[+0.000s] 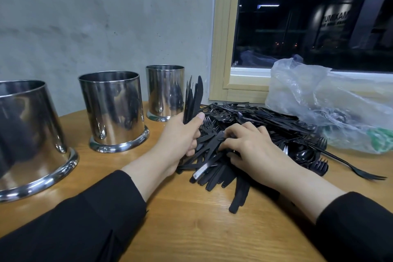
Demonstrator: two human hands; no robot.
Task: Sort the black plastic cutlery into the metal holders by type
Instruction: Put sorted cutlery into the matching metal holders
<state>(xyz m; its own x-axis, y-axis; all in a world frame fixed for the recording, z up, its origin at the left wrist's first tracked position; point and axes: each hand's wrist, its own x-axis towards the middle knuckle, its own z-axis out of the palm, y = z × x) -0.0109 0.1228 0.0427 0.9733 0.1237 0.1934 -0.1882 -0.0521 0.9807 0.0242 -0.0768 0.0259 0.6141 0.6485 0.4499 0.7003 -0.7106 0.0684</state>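
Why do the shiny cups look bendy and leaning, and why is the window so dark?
In the head view, the wide-angle lens warps the edges, so the left metal holder leans while the far one stands straighter; their polished sides mirror the room, giving streaky glare; the window is dark outside, with faint light reflections; the plastic bag looks slightly blurry.

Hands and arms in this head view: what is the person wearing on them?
Both arms are in long black sleeves of plain, matte cloth that end at the wrists. The left hand and right hand are bare: no gloves, rings, watch or bracelet show. No markings or logos are visible on either sleeve.
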